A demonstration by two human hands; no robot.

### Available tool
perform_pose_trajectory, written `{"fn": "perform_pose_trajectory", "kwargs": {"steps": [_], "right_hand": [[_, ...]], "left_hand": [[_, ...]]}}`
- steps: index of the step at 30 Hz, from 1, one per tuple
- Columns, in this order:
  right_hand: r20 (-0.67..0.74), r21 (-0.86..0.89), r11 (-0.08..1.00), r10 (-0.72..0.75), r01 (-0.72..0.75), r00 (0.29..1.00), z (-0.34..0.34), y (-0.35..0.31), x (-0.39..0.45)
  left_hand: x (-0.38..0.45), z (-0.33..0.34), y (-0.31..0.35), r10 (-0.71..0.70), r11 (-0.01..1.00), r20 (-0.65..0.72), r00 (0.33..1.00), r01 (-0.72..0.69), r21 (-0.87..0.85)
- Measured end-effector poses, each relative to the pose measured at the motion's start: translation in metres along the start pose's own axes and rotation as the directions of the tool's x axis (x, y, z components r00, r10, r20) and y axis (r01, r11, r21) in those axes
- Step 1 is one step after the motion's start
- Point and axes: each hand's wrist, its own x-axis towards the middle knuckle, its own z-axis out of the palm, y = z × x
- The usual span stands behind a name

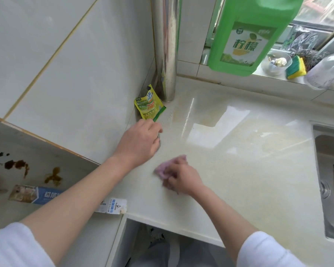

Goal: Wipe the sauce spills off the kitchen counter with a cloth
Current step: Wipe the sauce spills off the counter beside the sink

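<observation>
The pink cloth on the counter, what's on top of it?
The right hand lies on the pink cloth, fingers curled into it, pressing it onto the counter. Only the cloth's far edge shows; whatever is beneath it is covered.

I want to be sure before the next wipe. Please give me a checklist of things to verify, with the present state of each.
1. Cloth in hand: ok, the right hand grips the pink cloth on the counter.
2. Left hand free: cannot tell, its fingers curl over something hidden.
3. Yellow packet out of the way: not ok, it lies in the corner beside the metal pipe.
4. Brown sauce spills removed: not ok, they remain far left.
5. Yellowish stains near the pipe: not ok.
</observation>
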Motion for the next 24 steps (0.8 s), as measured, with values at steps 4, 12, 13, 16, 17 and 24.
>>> {"fn": "perform_pose_trajectory", "kwargs": {"steps": [4,12,13,16,17,24], "right_hand": [[-0.176,0.092,0.994,0.066,-0.05,0.982,0.044,-0.028,0.006],[0.126,-0.022,0.98,-0.193,0.198,0.973,0.019,0.026,-0.077],[0.023,-0.022,0.999,-0.047,0.048,0.999,0.001,0.053,-0.083],[-0.379,0.22,0.894,0.446,-0.389,0.811,-0.036,0.102,-0.091],[-0.45,0.277,0.843,0.537,-0.461,0.713,-0.032,0.099,-0.09],[-0.149,0.056,0.994,-0.086,0.095,0.985,0.048,0.027,-0.13]], "left_hand": [[-0.027,0.013,0.008,-0.015,0.997,0.377,0.926,0.043,-0.067],[-0.059,0.054,0.013,-0.006,1.0,0.782,0.624,0.028,-0.014],[-0.061,0.058,0.015,-0.001,0.999,0.781,0.625,0.026,-0.019],[-0.065,0.074,0.025,0.006,0.999,0.764,0.646,0.035,-0.038],[-0.064,0.078,0.029,0.009,0.999,0.753,0.658,0.03,-0.038],[-0.05,0.1,0.061,-0.045,0.998,0.698,0.715,-0.004,0.069]]}}
